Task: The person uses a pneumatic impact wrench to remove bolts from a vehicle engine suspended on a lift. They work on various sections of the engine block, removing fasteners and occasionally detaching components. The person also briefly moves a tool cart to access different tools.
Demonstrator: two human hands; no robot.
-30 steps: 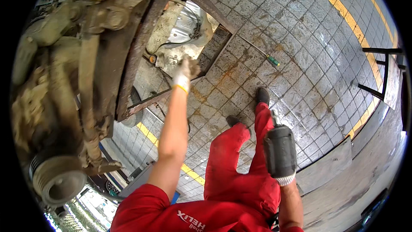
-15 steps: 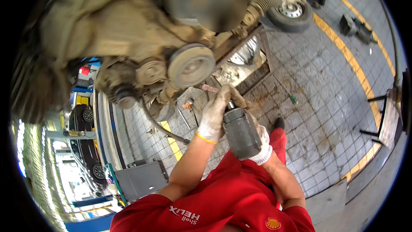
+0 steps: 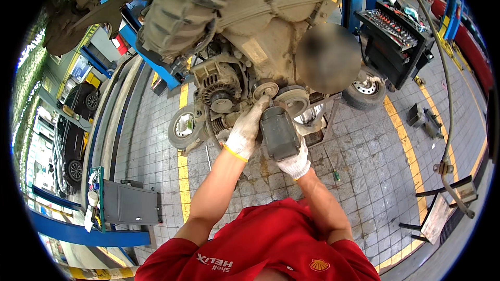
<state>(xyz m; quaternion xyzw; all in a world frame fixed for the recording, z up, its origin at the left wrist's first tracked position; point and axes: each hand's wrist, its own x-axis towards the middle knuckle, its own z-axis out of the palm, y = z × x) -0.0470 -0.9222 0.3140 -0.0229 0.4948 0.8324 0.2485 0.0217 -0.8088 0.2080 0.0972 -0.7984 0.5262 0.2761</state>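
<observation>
Both my hands wear pale work gloves, stained at the fingers. My right hand (image 3: 296, 161) is closed round the handle end of a dark grey impact wrench (image 3: 280, 134). My left hand (image 3: 245, 129) grips around its front end, with the fingertips by a small round pulley (image 3: 266, 89) on a dusty engine (image 3: 265, 47). Whether the wrench's tip touches the pulley or a bolt is hidden behind the fingers. To the right of the small pulley sits a larger grooved pulley (image 3: 297, 100). An alternator (image 3: 221, 86) is mounted to its left.
A black tool cabinet (image 3: 388, 60) with an open drawer of tools stands at far right, a wheel (image 3: 364, 88) below it. Another wheel (image 3: 179, 127) lies left. Nearer are a grey cabinet (image 3: 130, 202) and a small stand (image 3: 437, 218). A hose (image 3: 442, 52) hangs at right.
Both hands have raised the impact wrench from below the engine toward the small pulley. The view has shifted, so more of the engine and the tool cabinet show.
</observation>
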